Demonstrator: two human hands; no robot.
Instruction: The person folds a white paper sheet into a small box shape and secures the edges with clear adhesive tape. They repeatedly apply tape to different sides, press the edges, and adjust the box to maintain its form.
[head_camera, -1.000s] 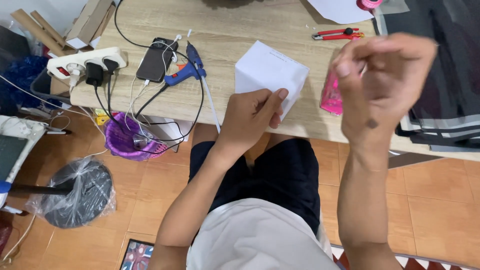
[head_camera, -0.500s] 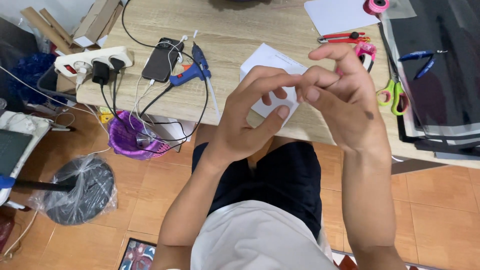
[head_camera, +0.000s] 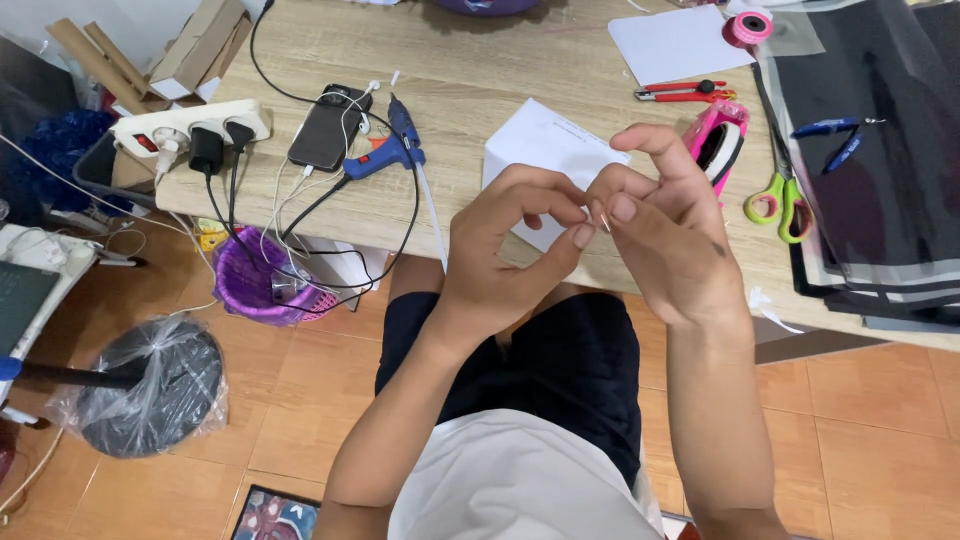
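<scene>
Between the 2 hands, left hand (head_camera: 500, 250) and right hand (head_camera: 665, 240) pinched fingertips together on something too small to identify; white box (head_camera: 545, 160) lay just beyond on the surface (head_camera: 480, 60).

both forearms rise from the near edge of the scene and meet in the middle. the left hand (head_camera: 505, 245) curls, thumb and forefinger bent toward each other in a pinch. the right hand (head_camera: 665, 225) sits just right of it, back facing up, fingers bent, its fingertips (head_camera: 622, 208) touching the left hand's fingertips. whether anything is pinched between them cannot be told.
</scene>
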